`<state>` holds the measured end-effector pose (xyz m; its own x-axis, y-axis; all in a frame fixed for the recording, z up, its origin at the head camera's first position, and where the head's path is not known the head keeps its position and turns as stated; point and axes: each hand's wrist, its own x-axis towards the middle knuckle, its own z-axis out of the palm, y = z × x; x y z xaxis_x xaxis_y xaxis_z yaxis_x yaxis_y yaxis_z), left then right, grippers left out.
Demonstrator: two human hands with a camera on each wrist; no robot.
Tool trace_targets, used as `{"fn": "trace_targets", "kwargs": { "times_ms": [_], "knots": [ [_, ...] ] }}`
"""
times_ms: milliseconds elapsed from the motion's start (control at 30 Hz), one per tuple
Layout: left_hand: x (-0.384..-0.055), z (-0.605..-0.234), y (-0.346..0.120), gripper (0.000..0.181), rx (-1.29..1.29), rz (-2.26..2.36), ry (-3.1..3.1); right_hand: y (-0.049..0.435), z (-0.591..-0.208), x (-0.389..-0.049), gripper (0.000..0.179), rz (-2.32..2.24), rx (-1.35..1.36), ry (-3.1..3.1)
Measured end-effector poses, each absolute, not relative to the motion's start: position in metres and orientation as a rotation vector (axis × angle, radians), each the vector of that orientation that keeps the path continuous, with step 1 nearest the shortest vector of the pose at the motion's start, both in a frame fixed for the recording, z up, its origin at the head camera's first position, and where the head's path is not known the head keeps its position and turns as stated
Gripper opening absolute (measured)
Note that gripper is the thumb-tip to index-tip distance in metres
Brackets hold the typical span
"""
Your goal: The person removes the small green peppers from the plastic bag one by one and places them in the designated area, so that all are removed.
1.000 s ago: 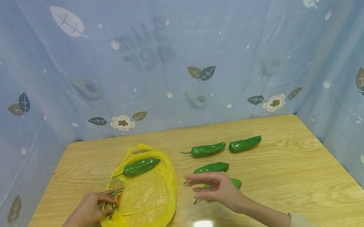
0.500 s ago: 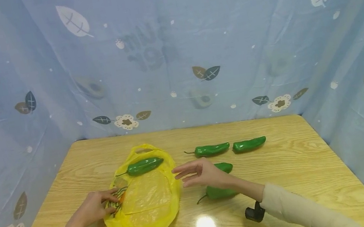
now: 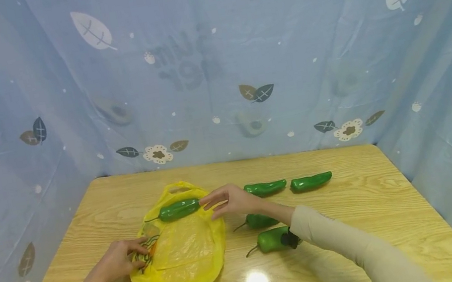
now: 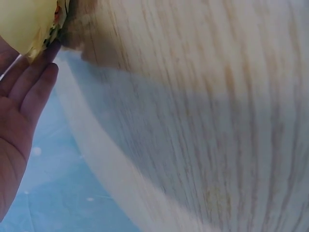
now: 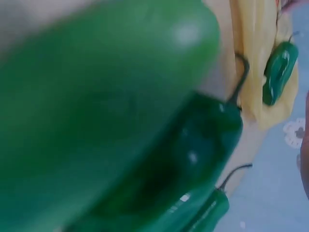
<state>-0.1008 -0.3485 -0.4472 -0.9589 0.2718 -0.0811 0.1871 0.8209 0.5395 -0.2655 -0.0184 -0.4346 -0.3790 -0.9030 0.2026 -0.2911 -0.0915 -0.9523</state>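
A yellow plastic bag [image 3: 187, 279] lies spread on the wooden table, with a long green pepper [image 3: 178, 210] on its far part. My left hand [image 3: 113, 262] pinches the bag's left side, where dark and orange print shows. In the left wrist view, the bag's edge [image 4: 36, 29] sits at the fingertips. My right hand [image 3: 232, 200] reaches over the bag's right rim, fingers extended and slightly bent. Its fingertips are right at the blunt end of that pepper. In the right wrist view, only a sliver of this hand shows at the right edge.
Right of the bag lie several more green peppers, among them two at the back, one pepper [image 3: 311, 182] and another pepper [image 3: 267, 188]. A nearer pepper [image 3: 261, 220] and the nearest pepper [image 3: 271, 240] lie partly beneath the right forearm. A blue patterned curtain [image 3: 203, 64] surrounds the table.
My right hand has moved left and away from me, from above the nearer loose peppers to the pepper on the bag. My left hand stays at the bag's left side.
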Motion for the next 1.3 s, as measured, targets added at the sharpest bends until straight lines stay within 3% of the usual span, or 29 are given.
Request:
{"fn": "trace_targets", "kwargs": {
  "times_ms": [533, 1300],
  "knots": [
    [-0.103, -0.445, -0.343, 0.020, 0.374, 0.787, 2.874, -0.055, -0.439, -0.318, 0.049, -1.204, -1.242, 1.998],
    [-0.102, -0.445, -0.344, 0.020, 0.398, 0.769, 2.895, -0.097, -0.459, -0.300, 0.047, -0.918, -1.213, 2.361]
  ]
}}
